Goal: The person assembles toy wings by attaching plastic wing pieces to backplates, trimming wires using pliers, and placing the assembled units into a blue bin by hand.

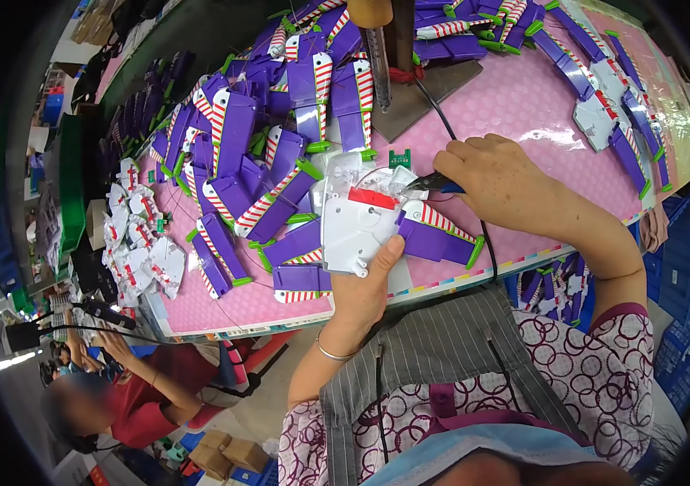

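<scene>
My left hand (364, 296) grips a white plastic shell (353, 235) by its lower edge, thumb on top. A red part (373, 198) sits across the shell's upper middle, and thin wires run by it. One purple wing (434, 237) with a red-and-white striped edge and green tip lies against the shell's right side. My right hand (495, 174) is closed around dark-handled pliers (432, 185). Their metal tip is at the shell's upper right, next to the wires; whether it touches them I cannot tell. A small green circuit board (399, 159) lies just above.
Purple wings (236, 134) are heaped on the pink tabletop (515, 93). White shells (138, 247) are piled at the left, and a winged assembly (604, 105) lies at the right. A tool on a post (377, 65) stands at the back. Another person (146, 389) sits lower left.
</scene>
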### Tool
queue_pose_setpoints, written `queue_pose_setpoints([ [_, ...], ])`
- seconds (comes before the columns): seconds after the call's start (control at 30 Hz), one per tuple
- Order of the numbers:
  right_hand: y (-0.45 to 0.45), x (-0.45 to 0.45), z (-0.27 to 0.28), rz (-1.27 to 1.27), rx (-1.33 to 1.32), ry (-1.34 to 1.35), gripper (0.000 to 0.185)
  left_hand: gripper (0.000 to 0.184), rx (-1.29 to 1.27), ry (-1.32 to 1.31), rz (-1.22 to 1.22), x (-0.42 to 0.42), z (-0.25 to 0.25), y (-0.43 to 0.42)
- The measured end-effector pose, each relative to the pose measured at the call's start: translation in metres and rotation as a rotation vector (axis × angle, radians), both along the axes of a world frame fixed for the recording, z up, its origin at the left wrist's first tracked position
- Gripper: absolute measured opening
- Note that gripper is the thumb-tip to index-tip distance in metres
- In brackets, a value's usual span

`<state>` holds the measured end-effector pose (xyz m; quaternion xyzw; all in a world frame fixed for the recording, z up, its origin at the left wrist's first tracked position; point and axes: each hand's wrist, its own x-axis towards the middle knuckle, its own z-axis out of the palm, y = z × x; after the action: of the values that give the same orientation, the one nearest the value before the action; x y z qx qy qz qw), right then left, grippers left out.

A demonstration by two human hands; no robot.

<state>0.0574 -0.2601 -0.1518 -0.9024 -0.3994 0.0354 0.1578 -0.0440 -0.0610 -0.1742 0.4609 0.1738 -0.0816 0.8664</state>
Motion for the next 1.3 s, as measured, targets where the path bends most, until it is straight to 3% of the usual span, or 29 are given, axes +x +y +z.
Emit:
queue_pose_setpoints([
  [0.47,-0.001,0.007,0.009,0.037,-0.096,0.019,0.012,0.048,0.027,0.003,0.01,0.004,-0.002,-0.002],
  [0.63,0.007,0.023,0.017,0.098,-0.196,-0.355,0.01,0.047,0.099,0.027,-0.035,0.013,-0.003,0.004],
  [0.77,0.007,0.046,-0.018,0.131,-0.079,-0.382,0.008,0.046,0.108,0.115,-0.044,0.03,0.004,0.005],
  [0.9,0.01,0.06,-0.022,0.039,-0.059,-0.227,0.01,0.044,0.048,0.179,0.013,0.048,0.015,-0.003],
  [1.07,0.009,0.073,-0.032,-0.059,-0.03,-0.232,0.014,0.04,0.013,0.072,0.088,0.068,0.006,-0.006],
  [1.3,0.008,0.077,-0.025,-0.1,0.059,-0.031,0.018,0.041,-0.011,-0.017,0.12,0.078,0.01,-0.011],
])
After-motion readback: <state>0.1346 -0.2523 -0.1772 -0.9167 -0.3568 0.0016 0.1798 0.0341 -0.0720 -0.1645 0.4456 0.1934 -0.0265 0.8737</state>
